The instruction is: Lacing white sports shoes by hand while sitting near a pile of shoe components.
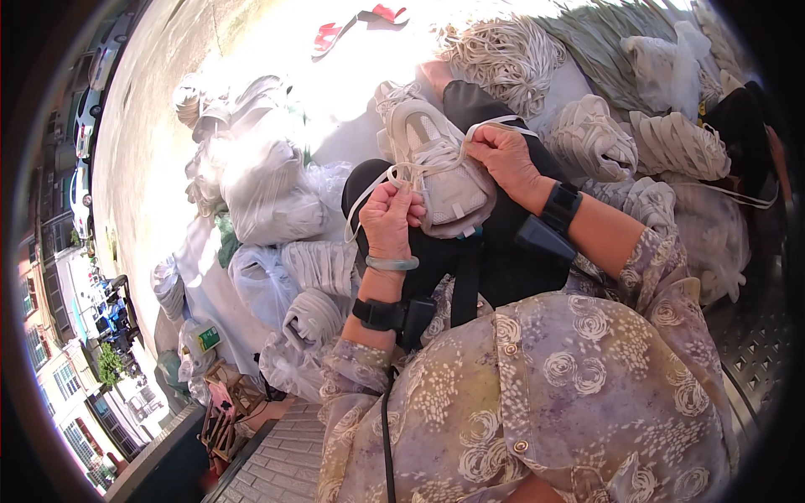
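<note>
A pale grey and white shoe upper (455,198) lies across my dark-trousered lap, its laced front between my two hands. A white shoelace (443,158) crosses its eyelets in several rows. My left hand (388,220), at the shoe's left side, is closed with thumb and fingers pinching one part of the lace, and a length loops down beside it. On the other side, my right hand (508,163) pinches another stretch of lace, which runs off over its knuckles to the upper right. The exact fingertip grip is partly hidden.
Beyond my right knee lies a heap of loose white laces (503,63). Bundled shoe uppers (594,138) are stacked at the right. On the left are plastic-wrapped bundles (272,197) and a wooden stool (226,411). Red slippers (329,37) rest on the ground far ahead.
</note>
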### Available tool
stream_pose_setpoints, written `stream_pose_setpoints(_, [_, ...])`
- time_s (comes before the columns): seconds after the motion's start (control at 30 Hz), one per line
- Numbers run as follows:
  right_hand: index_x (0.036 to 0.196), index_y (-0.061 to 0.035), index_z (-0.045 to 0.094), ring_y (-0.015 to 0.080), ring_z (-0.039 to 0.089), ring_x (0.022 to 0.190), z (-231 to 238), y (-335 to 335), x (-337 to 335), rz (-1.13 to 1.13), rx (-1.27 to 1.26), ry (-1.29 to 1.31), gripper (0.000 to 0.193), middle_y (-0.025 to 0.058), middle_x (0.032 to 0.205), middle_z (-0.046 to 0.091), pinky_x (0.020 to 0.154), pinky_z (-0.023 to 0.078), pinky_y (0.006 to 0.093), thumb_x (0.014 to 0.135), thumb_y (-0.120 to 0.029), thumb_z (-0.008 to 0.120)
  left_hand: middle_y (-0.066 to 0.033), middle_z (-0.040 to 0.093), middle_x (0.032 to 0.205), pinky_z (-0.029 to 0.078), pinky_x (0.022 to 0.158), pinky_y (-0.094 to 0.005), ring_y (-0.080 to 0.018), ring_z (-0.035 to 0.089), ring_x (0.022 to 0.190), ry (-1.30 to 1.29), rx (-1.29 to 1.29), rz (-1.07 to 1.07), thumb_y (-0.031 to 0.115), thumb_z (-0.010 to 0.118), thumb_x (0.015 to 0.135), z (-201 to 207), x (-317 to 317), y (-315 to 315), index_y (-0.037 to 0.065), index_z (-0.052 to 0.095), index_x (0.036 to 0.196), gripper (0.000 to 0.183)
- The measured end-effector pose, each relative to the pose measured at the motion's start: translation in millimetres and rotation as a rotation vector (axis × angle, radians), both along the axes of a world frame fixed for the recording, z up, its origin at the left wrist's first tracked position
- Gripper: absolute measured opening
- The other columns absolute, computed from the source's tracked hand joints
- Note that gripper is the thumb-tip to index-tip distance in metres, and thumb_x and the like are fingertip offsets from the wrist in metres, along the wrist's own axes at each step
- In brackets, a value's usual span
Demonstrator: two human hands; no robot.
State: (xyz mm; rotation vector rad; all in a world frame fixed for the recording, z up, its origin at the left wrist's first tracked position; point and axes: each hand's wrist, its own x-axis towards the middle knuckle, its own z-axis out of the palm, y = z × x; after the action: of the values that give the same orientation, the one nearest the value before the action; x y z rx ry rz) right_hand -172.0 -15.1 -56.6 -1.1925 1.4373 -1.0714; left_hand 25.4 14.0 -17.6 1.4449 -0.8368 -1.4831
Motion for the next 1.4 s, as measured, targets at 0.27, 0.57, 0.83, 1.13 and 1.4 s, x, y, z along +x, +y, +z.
stream_pose_setpoints(0.27, [0.076, -0.0033, 0.059, 0.0184, 0.054, 0.064, -1, 4, -1, 0.082, -0.082, 0.158, 0.011, 0.0062, 0.068, 0.055, 0.062, 0.043, 0.0295, 0.075, -0.013, 0.063, -0.0032, 0.060, 0.066, 0.040, 0.042, -0.0161, -0.0052, 0.053, 0.047, -0.152, 0.066, -0.096, 0.010, 0.056, 0.086, -3, 9, 1, 0.001, 0.059, 0.086, 0.009])
stream_pose_setpoints(0.57, [0.075, -0.0050, 0.054, 0.0264, 0.054, 0.064, 11, -2, 0, 0.197, -0.162, 0.404, 0.014, 0.0083, 0.066, 0.053, 0.059, 0.042, 0.0344, 0.076, -0.016, 0.063, -0.0015, 0.054, 0.062, 0.036, 0.041, -0.0175, -0.0038, 0.044, 0.043, -0.223, -0.091, -0.013, 0.009, 0.054, 0.087, -24, -3, -12, 0.003, 0.054, 0.079, 0.010])
stream_pose_setpoints(0.83, [0.072, -0.0053, 0.050, 0.0218, 0.048, 0.055, 5, 0, -2, 0.158, -0.173, 0.324, 0.019, 0.0069, 0.060, 0.049, 0.053, 0.039, 0.0318, 0.076, -0.016, 0.065, -0.0012, 0.054, 0.062, 0.037, 0.041, -0.0197, -0.0051, 0.046, 0.044, -0.490, -0.208, -0.022, 0.010, 0.054, 0.086, -55, 4, -19, 0.003, 0.053, 0.076, 0.013])
stream_pose_setpoints(1.13, [0.074, -0.0036, 0.053, 0.0100, 0.043, 0.055, 4, 2, -12, 0.220, -0.195, 0.138, 0.013, 0.0016, 0.060, 0.046, 0.052, 0.038, 0.0250, 0.077, -0.010, 0.064, -0.0126, 0.059, 0.070, 0.046, 0.061, -0.0383, -0.0302, 0.059, 0.064, -0.850, -0.293, -0.226, 0.016, 0.063, 0.074, -23, -4, -21, 0.002, 0.053, 0.081, 0.019])
stream_pose_setpoints(1.4, [0.075, -0.0052, 0.057, 0.0203, 0.054, 0.060, 39, -5, 1, 0.262, -0.389, 0.336, 0.010, 0.0051, 0.066, 0.055, 0.056, 0.042, 0.0307, 0.075, -0.013, 0.063, -0.0134, 0.058, 0.084, 0.047, 0.069, -0.0373, -0.0308, 0.059, 0.078, -1.128, -0.688, -0.380, 0.026, 0.065, 0.071, 3, -7, 2, -0.001, 0.053, 0.102, 0.043])
